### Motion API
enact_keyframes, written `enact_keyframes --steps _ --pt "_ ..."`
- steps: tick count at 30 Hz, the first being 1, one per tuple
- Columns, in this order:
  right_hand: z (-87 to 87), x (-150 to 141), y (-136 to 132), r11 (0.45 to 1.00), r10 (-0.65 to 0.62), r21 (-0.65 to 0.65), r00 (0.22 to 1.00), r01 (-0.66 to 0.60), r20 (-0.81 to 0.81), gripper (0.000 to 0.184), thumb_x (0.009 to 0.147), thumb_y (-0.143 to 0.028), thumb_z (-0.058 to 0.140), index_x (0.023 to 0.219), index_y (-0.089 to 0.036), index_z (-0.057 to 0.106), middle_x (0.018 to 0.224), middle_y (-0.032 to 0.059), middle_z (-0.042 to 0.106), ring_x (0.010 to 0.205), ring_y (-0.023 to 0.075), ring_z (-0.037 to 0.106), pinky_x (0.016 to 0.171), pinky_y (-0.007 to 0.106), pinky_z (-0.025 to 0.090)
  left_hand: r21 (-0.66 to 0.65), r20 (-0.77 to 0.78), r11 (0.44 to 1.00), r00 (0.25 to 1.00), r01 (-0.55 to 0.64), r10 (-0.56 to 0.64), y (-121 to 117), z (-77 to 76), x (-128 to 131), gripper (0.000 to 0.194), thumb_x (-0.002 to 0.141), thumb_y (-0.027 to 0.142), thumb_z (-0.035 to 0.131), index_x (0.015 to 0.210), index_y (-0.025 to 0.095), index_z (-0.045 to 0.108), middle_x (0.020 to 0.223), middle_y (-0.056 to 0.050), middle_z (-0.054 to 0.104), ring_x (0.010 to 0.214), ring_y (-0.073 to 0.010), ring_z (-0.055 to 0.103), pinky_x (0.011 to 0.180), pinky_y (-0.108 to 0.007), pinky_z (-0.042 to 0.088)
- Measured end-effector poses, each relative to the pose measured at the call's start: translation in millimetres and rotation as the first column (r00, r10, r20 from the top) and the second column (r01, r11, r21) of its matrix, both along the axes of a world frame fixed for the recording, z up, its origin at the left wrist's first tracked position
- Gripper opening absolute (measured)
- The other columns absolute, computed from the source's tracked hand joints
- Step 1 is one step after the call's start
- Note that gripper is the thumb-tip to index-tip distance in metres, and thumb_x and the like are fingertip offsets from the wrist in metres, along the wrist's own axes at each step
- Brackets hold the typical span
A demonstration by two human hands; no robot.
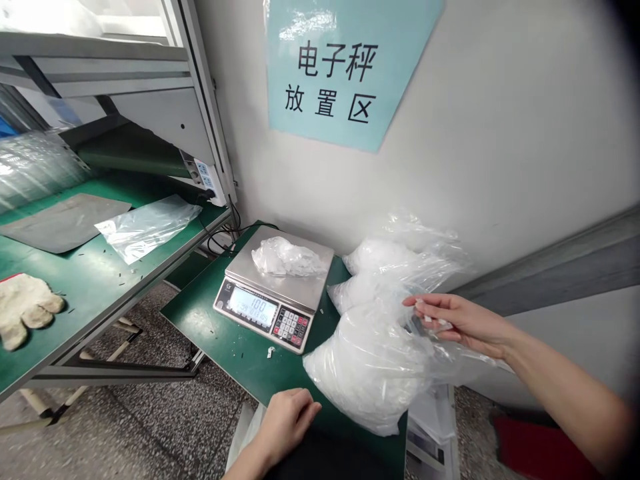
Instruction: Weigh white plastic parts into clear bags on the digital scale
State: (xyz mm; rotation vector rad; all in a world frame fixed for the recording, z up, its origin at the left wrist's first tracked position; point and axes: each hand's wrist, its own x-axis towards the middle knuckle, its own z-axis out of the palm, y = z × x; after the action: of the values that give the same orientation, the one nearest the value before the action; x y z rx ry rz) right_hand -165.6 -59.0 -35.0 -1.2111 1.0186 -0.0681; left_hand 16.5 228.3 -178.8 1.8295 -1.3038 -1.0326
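Head-worn view, forward and down, near scale (281, 287)

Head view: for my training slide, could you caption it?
The right hand holds small white pieces beside filled clear bags; the left hand rests near a scale bearing crumpled plastic.

Premises appear to be a factory workshop, evidenced by a green-topped workbench (103, 288), work glove (30, 308), digital scale (253, 308), filled plastic bags (367, 363) and a Chinese wall sign (345, 73)
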Motion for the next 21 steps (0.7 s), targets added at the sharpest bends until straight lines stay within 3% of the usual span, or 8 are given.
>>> enact_keyframes --steps 3,5,7,9,11,13,17,21 --pt "12.1 -8 14 0.974 -0.221 0.110 0.944 0.199 0.245 0.023 0.072 -0.025 0.069 0.093 -0.019 0.061 0.068 -0.0025 0.040 0.046 0.0030 0.025 0.033 0.008 0.025 -0.008 -0.108 0.997 0.991 -0.083 0.082 -13 14.0 -1 0.031 0.086 0.034 0.035 0.062 0.016 0.042 0.058 0.002 0.043 0.056 -0.0112 0.041 0.053 -0.023 0.029" --pt "19.0 -4 39 0.967 -0.250 0.146 0.896 0.210 0.368 0.016 0.078 -0.027 0.064 0.090 -0.019 0.061 0.066 -0.0028 0.039 0.043 0.0024 0.021 0.031 0.008 0.021 -0.024 -0.361 0.986 0.921 -0.167 0.147 -26 32.1 -5 0.027 0.087 0.036 0.034 0.076 0.015 0.048 0.064 0.000 0.046 0.061 -0.0120 0.045 0.058 -0.023 0.036" --pt "18.5 8 73 0.982 -0.167 0.151 0.898 0.114 0.407 0.015 0.081 -0.032 0.060 0.089 -0.020 0.059 0.063 -0.0028 0.041 0.041 0.0024 0.022 0.031 0.009 0.021 -0.009 -0.746 0.962 0.643 -0.274 0.176 -40 55.4 -13 0.028 0.086 0.037 0.039 0.095 0.013 0.049 0.078 -0.004 0.051 0.070 -0.0154 0.051 0.065 -0.029 0.041" --pt "10.1 26 107 0.995 -0.096 0.038 0.928 0.089 0.361 0.020 0.082 -0.038 0.057 0.094 -0.022 0.057 0.064 -0.0017 0.046 0.044 0.0050 0.033 0.035 0.011 0.029 0.049 -0.970 0.948 0.213 -0.315 0.121 -52 78.7 -22 0.036 0.085 0.040 0.039 0.106 0.011 0.047 0.092 -0.010 0.051 0.080 -0.0196 0.053 0.069 -0.033 0.042" --pt "-2.3 45 135 0.975 0.010 -0.217 0.961 0.052 0.276 0.022 0.084 -0.039 0.054 0.096 -0.022 0.055 0.072 0.0005 0.053 0.057 0.0094 0.047 0.047 0.016 0.041 0.099 -0.993 0.950 -0.095 -0.297 0.074 -60 95.7 -30 0.040 0.087 0.041 0.034 0.107 0.009 0.049 0.095 -0.011 0.051 0.083 -0.0194 0.053 0.075 -0.033 0.041" --pt "-13.1 59 152 0.927 0.051 -0.373 0.970 0.042 0.236 0.022 0.085 -0.040 0.050 0.095 -0.020 0.055 0.085 0.0022 0.055 0.063 0.0114 0.053 0.054 0.019 0.045 0.157 -0.959 0.947 -0.271 -0.281 0.079 -63 103.7 -34 0.042 0.089 0.041 0.031 0.101 0.007 0.054 0.089 -0.010 0.053 0.080 -0.0164 0.053 0.078 -0.032 0.039" --pt "-21.1 67 158 0.942 0.034 -0.335 0.979 0.036 0.200 0.025 0.084 -0.042 0.048 0.095 -0.019 0.053 0.079 0.0009 0.058 0.052 0.0097 0.052 0.048 0.018 0.044 0.239 -0.910 0.933 -0.397 -0.270 0.118 -60 99.4 -32 0.045 0.089 0.042 0.032 0.088 0.005 0.058 0.070 -0.006 0.053 0.070 -0.0143 0.052 0.079 -0.033 0.039" --pt "-23.9 62 151 0.972 -0.012 -0.229 0.980 0.058 0.201 0.029 0.083 -0.043 0.050 0.096 -0.018 0.051 0.075 0.0010 0.060 0.053 0.0102 0.054 0.051 0.018 0.045 0.271 -0.884 0.926 -0.448 -0.262 0.133 -58 90.9 -27 0.043 0.088 0.041 0.036 0.091 0.004 0.058 0.077 -0.009 0.056 0.072 -0.0152 0.054 0.081 -0.033 0.038"
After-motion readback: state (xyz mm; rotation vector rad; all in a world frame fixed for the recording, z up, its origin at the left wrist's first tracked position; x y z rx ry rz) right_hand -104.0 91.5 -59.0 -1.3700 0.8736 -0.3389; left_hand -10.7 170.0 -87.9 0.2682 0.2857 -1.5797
